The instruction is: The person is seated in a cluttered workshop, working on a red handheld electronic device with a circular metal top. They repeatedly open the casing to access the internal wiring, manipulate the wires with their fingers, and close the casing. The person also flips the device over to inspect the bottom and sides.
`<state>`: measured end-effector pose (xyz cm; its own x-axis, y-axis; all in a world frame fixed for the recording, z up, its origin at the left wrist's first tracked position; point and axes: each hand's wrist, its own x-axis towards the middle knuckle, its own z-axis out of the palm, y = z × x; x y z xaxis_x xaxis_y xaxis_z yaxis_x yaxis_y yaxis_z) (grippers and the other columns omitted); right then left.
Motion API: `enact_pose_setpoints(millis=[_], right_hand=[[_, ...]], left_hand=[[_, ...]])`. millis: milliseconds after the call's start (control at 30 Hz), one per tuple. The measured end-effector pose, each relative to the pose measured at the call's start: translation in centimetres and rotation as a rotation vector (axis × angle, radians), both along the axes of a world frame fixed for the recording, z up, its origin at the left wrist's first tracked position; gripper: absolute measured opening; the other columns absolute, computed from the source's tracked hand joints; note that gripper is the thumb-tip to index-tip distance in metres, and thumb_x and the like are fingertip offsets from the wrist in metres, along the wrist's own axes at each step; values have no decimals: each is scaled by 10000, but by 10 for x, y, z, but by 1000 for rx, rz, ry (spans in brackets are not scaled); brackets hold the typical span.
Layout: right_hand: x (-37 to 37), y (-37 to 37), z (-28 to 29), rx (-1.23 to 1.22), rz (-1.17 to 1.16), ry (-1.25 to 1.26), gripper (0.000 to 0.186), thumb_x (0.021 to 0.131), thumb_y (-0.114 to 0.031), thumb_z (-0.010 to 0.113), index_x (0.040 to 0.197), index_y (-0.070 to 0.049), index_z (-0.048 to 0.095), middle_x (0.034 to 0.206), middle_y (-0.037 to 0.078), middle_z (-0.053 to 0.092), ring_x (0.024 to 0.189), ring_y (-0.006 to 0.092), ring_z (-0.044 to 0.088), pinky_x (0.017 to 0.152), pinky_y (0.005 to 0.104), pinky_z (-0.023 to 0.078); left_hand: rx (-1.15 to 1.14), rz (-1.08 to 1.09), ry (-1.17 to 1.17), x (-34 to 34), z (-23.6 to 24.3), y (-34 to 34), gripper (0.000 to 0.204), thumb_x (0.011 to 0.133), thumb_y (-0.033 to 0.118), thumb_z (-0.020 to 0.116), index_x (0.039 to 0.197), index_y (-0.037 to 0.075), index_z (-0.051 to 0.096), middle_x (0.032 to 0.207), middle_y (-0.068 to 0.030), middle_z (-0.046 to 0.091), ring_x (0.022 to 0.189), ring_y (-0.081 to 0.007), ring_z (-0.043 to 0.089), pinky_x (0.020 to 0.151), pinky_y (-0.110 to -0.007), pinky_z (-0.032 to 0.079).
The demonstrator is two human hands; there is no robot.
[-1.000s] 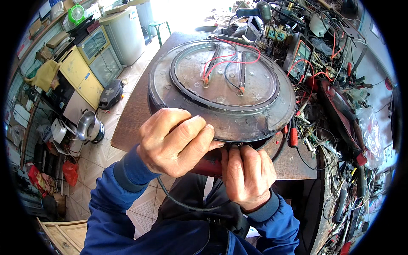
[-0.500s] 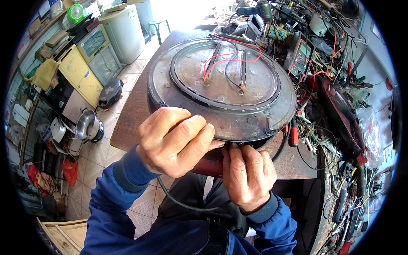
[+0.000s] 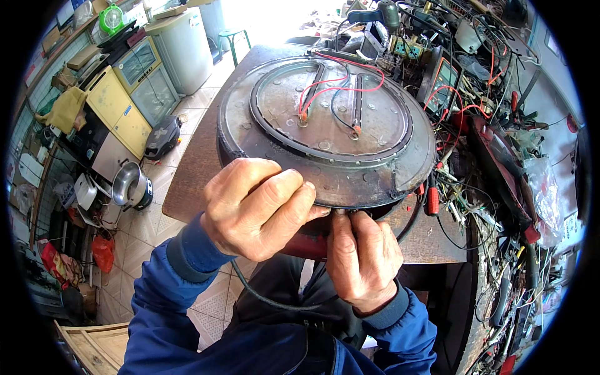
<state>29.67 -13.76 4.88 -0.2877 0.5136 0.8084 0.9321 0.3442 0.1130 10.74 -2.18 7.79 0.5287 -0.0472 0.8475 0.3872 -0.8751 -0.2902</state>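
A round grey metal plate point(image 3: 381, 169) with a ring channel, two straight slots and red and dark wires point(image 3: 340, 89) lies over a dark red base point(image 3: 312, 250) on a wooden table point(image 3: 187, 181). My left hand point(image 3: 256, 209) is closed on the plate's near rim, fingers curled and touching it. My right hand point(image 3: 362, 262) has its bent fingers pressed up under that rim, beside the left fingertips, at something small and dark that I cannot make out. A black cable point(image 3: 256, 290) loops below my hands.
At right, a cluttered bench holds a meter point(image 3: 440, 87), tangled wires, a red-handled tool point(image 3: 432, 200) and a plastic bag point(image 3: 544, 194). At left are yellow cabinets point(image 3: 119, 112), a black case point(image 3: 164, 137), a steel pot point(image 3: 128, 181) on the tiled floor and a green stool point(image 3: 234, 40) behind.
My right hand's fingers have shifted slightly under the rim, the index finger a little leftward. My left hand and the plate look almost unchanged.
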Motion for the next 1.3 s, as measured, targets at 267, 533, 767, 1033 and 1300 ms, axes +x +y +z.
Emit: enact_pose_setpoints(millis=[267, 533, 767, 1033, 1300], right_hand=[[1, -1, 4, -7, 2, -56, 379, 775, -72, 708, 1107, 109, 741, 1040, 223, 698, 714, 229, 634, 603, 332, 512], [2, 0, 3, 14, -16, -43, 340, 791, -48, 732, 1091, 110, 737, 983, 199, 691, 679, 219, 621, 569, 332, 492], [10, -26, -8, 32, 59, 118, 378, 795, -83, 929, 1115, 43, 771, 982, 158, 697, 649, 213, 629, 551, 324, 502], [40, -44, -58, -34, -98, 532, 42, 906, -17, 707, 932, 16, 709, 851, 167, 677, 696, 325, 678, 589, 400, 543], [57, -45, -68, -208, 33, 1288, 264, 1111, -98, 570, 918, 54, 663, 796, 60, 603, 672, 104, 557, 606, 281, 427]], left_hand=[[3, 4, -2, 0, 1, 0, 322, 830, 286, 911, 1025, 59, 791, 973, -42, 717, 837, -254, 652, 683, -355, 580], [-17, -2, -8, 0, 0, -1, 334, 815, 281, 919, 1028, 59, 791, 976, -40, 717, 842, -251, 652, 672, -347, 573], [-22, 3, 17, -1, 0, -2, 326, 821, 279, 915, 1030, 62, 789, 977, -44, 718, 844, -259, 654, 669, -356, 569], [-5, 26, 25, -2, 1, -3, 308, 857, 266, 893, 1036, 45, 776, 969, -69, 711, 840, -285, 650, 705, -386, 572], [17, 70, 44, -1, 2, -3, 320, 859, 271, 889, 1060, 56, 762, 1005, -76, 701, 878, -302, 650, 716, -403, 571]])
